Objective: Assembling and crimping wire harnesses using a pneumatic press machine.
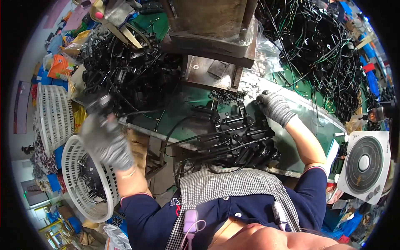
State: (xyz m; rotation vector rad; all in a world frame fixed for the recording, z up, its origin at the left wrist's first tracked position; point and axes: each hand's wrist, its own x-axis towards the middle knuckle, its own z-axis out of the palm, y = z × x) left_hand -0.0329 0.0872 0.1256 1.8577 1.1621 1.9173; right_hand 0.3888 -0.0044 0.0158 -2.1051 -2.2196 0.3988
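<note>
My left hand (107, 139), in a grey knit glove and smeared by motion, is raised at the left above the white basket. Beyond its fingertips a blurred black part (101, 102) with a shiny spot appears gripped by it. My right hand (276, 108), gloved alike, rests at the work surface beside a scatter of small metal rings (228, 96). Its fingers are curled together; what they pinch, if anything, is too small to make out. Between my arms, close to my body, lies a pile of black plastic parts with cables (241, 135).
A metal press (210, 46) stands beyond the rings. Heaps of black cabled parts lie at the far left (129, 71) and far right (321, 46). At left a white basket (110, 196) holds black parts, another basket (54, 116) behind it. A round-faced appliance (364, 166) is at right.
</note>
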